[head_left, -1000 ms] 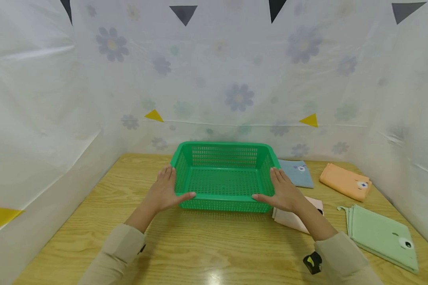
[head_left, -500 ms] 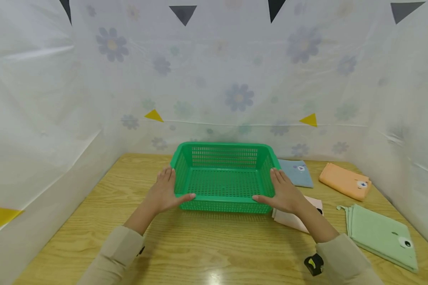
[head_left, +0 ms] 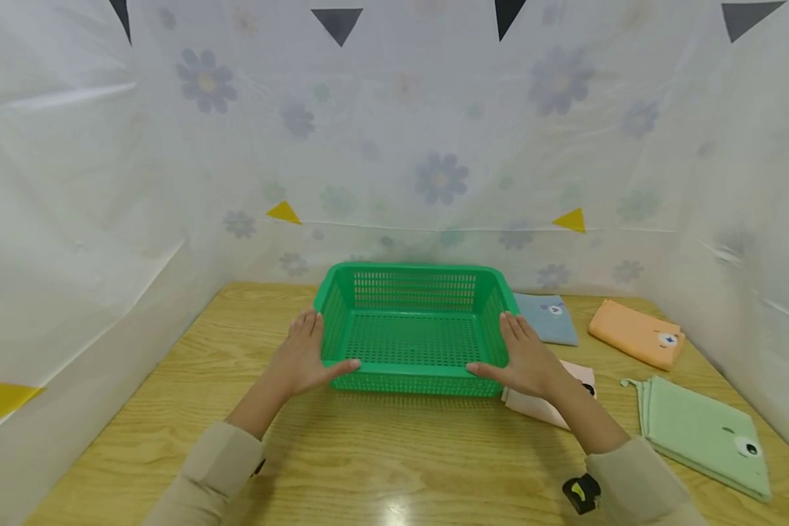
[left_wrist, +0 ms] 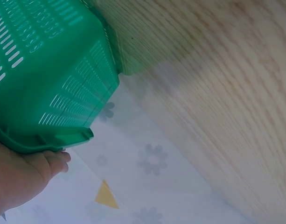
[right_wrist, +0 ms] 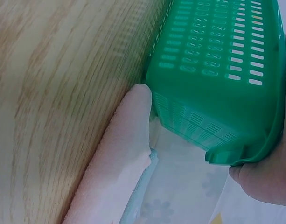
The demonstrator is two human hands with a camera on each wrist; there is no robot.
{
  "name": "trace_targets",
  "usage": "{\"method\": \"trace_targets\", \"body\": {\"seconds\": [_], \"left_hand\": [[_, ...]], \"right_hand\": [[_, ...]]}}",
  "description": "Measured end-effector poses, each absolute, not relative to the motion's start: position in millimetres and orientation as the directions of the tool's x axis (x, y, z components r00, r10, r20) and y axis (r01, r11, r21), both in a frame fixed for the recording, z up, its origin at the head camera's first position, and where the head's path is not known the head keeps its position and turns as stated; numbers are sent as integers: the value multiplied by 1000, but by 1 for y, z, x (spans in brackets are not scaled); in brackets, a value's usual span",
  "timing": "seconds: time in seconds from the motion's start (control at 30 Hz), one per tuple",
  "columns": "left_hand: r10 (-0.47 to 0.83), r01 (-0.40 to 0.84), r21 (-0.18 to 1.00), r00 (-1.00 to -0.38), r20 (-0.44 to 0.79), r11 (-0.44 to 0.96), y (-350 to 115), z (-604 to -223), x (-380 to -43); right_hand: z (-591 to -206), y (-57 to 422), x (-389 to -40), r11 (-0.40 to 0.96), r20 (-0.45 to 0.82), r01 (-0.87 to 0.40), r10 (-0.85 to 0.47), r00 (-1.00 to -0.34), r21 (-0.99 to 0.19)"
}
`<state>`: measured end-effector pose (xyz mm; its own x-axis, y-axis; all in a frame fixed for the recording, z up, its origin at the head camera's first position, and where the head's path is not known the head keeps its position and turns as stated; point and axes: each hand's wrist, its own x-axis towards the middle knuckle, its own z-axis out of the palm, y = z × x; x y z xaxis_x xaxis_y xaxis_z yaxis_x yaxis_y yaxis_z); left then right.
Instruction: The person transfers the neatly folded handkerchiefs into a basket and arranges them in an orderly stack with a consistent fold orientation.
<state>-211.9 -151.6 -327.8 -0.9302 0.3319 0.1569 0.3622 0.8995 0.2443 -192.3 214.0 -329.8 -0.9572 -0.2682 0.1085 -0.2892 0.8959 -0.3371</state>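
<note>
A green plastic basket point(head_left: 408, 370) with slotted walls stands upright on the wooden table, and no items show inside it. My left hand point(head_left: 302, 354) rests on its near left corner, fingers straight along the side rim and thumb along the front rim. On the near right corner my right hand point(head_left: 524, 358) lies in the same way. Beside the basket's right side is a folded pink towel point(head_left: 535, 405), partly covered by the right arm. Both wrist views show the basket wall point(left_wrist: 63, 84) from outside, with the hands against the rim.
A folded blue towel point(head_left: 546, 321) lies behind the right hand, partly hidden by the basket. Farther right are a folded orange towel point(head_left: 634, 336) and a folded green towel point(head_left: 697, 431). White flower-printed sheeting point(head_left: 394, 146) encloses the table point(head_left: 394, 453) at the back and sides.
The basket's front rim and both thumbs have shifted very slightly toward the person. The hands keep their pose on the corners, and the towels have not moved.
</note>
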Motion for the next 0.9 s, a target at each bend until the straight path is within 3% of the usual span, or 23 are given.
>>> {"method": "trace_targets", "body": {"seconds": [0.9], "left_hand": [[334,371,253,-926,177,894,-152,-327,-203]], "right_hand": [[-329,215,-180,891,137,-298,-267,-954,-341]]}}
